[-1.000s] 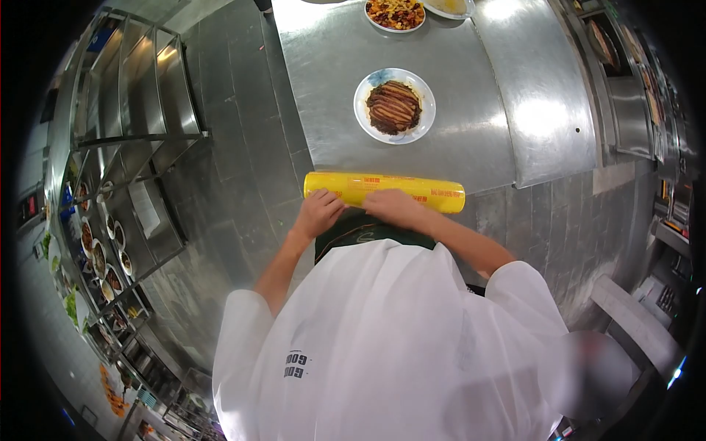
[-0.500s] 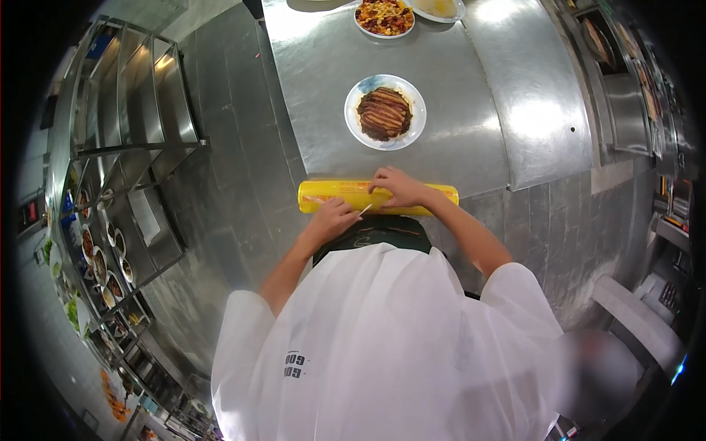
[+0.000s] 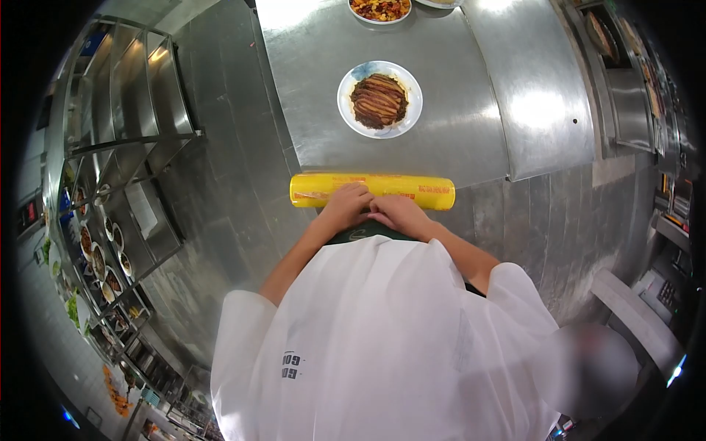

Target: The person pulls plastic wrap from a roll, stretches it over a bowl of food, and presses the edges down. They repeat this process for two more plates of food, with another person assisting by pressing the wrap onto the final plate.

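Observation:
A yellow roll (image 3: 426, 192) with red print, which looks like a roll of cling film, lies crosswise at the near edge of the steel table. My left hand (image 3: 348, 206) rests against the roll's near side left of its middle, fingers curled. Right beside it, my right hand (image 3: 401, 214) is closed too, its fingertips meeting those of the left. Whatever the fingers pinch between them is hidden. Beyond the roll stands a white plate (image 3: 418, 99) with a blue patch on its rim, holding sliced brown meat (image 3: 379, 101) on dark greens.
Farther back on the steel table (image 3: 456, 143) are a plate of colourful diced food (image 3: 380, 9) and part of another plate (image 3: 440, 3). Metal shelves (image 3: 132, 81) stand at left, with several filled dishes (image 3: 98, 261) lower down. Another steel surface (image 3: 537, 95) adjoins the right side.
My hands have come together at the roll's near side, the right one moving down off its top. The thin white thing seen between them earlier is out of sight.

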`<state>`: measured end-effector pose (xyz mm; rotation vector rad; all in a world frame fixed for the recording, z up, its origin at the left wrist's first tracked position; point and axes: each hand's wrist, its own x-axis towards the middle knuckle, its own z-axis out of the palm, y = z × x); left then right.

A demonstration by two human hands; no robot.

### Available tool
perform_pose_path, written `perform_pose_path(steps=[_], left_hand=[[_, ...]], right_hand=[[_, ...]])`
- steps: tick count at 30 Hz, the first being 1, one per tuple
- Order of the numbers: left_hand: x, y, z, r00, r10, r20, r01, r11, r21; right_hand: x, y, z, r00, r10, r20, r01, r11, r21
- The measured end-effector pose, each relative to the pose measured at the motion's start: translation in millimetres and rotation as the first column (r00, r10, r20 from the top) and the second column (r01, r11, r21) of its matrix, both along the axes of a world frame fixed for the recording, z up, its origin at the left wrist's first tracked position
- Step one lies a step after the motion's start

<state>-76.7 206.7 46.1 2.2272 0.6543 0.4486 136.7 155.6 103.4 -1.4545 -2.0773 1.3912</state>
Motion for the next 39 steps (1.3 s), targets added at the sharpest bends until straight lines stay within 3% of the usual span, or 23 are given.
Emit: perform_pose_path(steps=[1, 3, 4, 6, 7, 9, 13, 15, 18, 21, 25, 27, 30, 34, 37, 39], left_hand=[[5.9, -4.4, -10.2, 1.0, -0.002, 0.0, 0.002, 1.0, -0.005], [16.5, -16.5, -27.3, 0.982, 0.029, -0.186, -0.017, 0.998, 0.067], [19.3, -18.0, -28.7, 0.982, 0.025, -0.186, -0.013, 0.998, 0.061], [22.1, -20.4, -29.2, 0.969, 0.046, -0.241, -0.043, 0.999, 0.021], [23.6, -22.1, -23.2, 0.969, 0.044, -0.244, -0.041, 0.999, 0.018], [24.3, -28.4, -8.0, 0.947, 0.2, -0.252, -0.22, 0.974, -0.052], [28.1, -33.1, 1.1, 0.93, 0.212, -0.3, -0.227, 0.974, -0.015], [29.7, -34.4, -7.7, 0.93, 0.228, -0.289, -0.202, 0.972, 0.118], [32.9, -37.4, -5.8, 0.921, 0.255, -0.295, -0.223, 0.965, 0.138], [37.0, -38.7, 0.3, 0.933, 0.277, -0.23, -0.27, 0.961, 0.061], [40.2, -44.4, 0.6, 0.921, 0.34, -0.189, -0.349, 0.937, -0.019], [44.5, -47.2, 7.0, 0.878, 0.422, -0.225, -0.439, 0.898, -0.029], [54.9, -50.5, 17.2, 0.807, 0.495, -0.323, -0.533, 0.845, -0.037], [41.5, -60.2, -0.8, 0.857, 0.374, -0.354, -0.388, 0.921, 0.034], [40.9, -64.3, -3.4, 0.88, 0.386, -0.279, -0.367, 0.923, 0.117], [45.2, -65.5, 2.6, 0.847, 0.487, -0.212, -0.455, 0.871, 0.183]], right_hand=[[4.2, -0.4, -2.5, 1.0, -0.002, 0.0, 0.002, 1.0, -0.005], [17.1, -0.6, -10.2, 0.993, -0.101, 0.054, 0.096, 0.991, 0.094], [23.8, 1.8, -14.0, 0.962, -0.263, 0.076, 0.266, 0.964, -0.028], [44.1, 4.9, -44.6, 0.903, -0.408, 0.133, 0.414, 0.91, -0.021], [53.1, 8.0, -54.5, 0.903, -0.408, 0.132, 0.415, 0.909, -0.025], [64.4, 12.5, -67.2, 0.925, -0.377, 0.041, 0.357, 0.901, 0.245], [72.0, 16.2, -72.9, 0.961, -0.277, 0.002, 0.269, 0.934, 0.235], [78.3, 15.4, -72.1, 0.974, -0.208, 0.093, 0.181, 0.954, 0.239], [92.3, 11.4, -70.6, 0.972, -0.19, 0.14, 0.151, 0.956, 0.25], [102.5, 2.0, -73.6, 0.926, -0.246, 0.285, 0.165, 0.945, 0.282], [112.7, -3.8, -68.7, 0.894, -0.318, 0.315, 0.223, 0.927, 0.301], [114.4, -4.6, -63.2, 0.883, -0.319, 0.343, 0.268, 0.945, 0.188], [121.4, -8.7, -58.4, 0.908, -0.271, 0.321, 0.226, 0.959, 0.169], [147.4, -4.6, -69.3, 0.94, -0.194, 0.281, 0.189, 0.981, 0.045], [179.3, -5.8, -83.5, 0.932, -0.267, 0.245, 0.294, 0.953, -0.078], [194.6, -5.2, -86.9, 0.944, -0.311, 0.111, 0.33, 0.877, -0.35]])
